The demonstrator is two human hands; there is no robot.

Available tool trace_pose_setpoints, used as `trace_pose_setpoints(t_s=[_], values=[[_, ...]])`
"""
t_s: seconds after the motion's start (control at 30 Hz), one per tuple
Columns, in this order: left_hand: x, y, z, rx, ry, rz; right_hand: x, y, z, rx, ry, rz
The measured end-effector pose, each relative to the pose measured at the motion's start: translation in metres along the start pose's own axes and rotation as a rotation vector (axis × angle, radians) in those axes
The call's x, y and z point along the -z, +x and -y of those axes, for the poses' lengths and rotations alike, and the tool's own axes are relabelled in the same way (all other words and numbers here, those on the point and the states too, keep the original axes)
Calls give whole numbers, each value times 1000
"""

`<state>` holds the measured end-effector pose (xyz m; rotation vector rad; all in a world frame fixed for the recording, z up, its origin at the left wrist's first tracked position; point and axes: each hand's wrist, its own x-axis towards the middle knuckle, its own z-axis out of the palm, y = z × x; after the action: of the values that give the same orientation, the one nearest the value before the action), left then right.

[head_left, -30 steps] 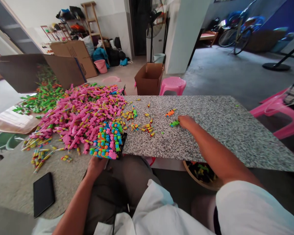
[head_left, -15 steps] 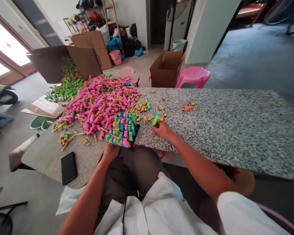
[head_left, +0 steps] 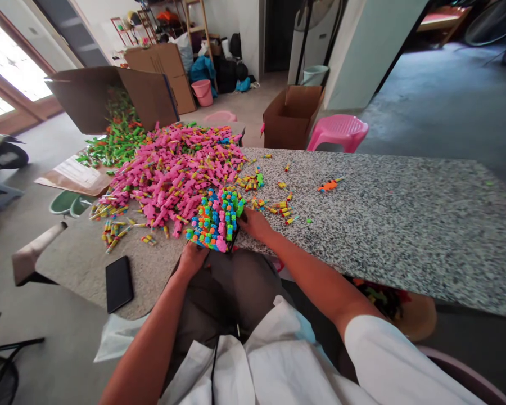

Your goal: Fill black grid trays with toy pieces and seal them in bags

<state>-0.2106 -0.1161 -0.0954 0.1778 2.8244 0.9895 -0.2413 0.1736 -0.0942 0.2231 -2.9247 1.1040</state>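
Observation:
A black tray [head_left: 231, 241] stands tilted over my lap at the table edge. Rows of small blue, green, orange and pink plastic pieces [head_left: 213, 222] fill it. My left hand [head_left: 193, 257] grips its lower left edge, the fingers partly hidden beneath. At the upper right side of the tray, my right hand [head_left: 256, 225] closes on a bright green plastic piece [head_left: 240, 208], against the other pieces. Its fingertips are partly hidden. Behind the tray lies a big heap of pink plastic pieces [head_left: 172, 169] with yellow-and-red ends.
Loose yellow-and-red tubes [head_left: 284, 209] lie right of the tray, with an orange piece [head_left: 328, 185] farther off. A black phone [head_left: 118, 284] rests at the left. Green pieces [head_left: 118, 143] spill from a cardboard box [head_left: 149, 98]. A pink stool [head_left: 339, 132] stands beyond the table.
My right hand has moved left from above the speckled table to the tray, bringing the green piece against it. My left hand still holds the tray.

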Motion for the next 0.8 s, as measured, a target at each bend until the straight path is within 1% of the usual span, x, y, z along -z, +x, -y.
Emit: trace_pose_setpoints(t_s=[0.13, 0.33, 0.53, 0.8], values=[[1, -1, -1, 20, 14, -4, -4, -1, 0, 75, -33, -3], [-1, 1, 4, 31, 47, -7, -2, 3, 1, 71, -53, 26], [-4, 3, 11, 6, 46, -4, 1, 5, 2, 116, -61, 67], [-4, 4, 11, 49, 105, -11, -5, 11, -2, 57, -172, 120]])
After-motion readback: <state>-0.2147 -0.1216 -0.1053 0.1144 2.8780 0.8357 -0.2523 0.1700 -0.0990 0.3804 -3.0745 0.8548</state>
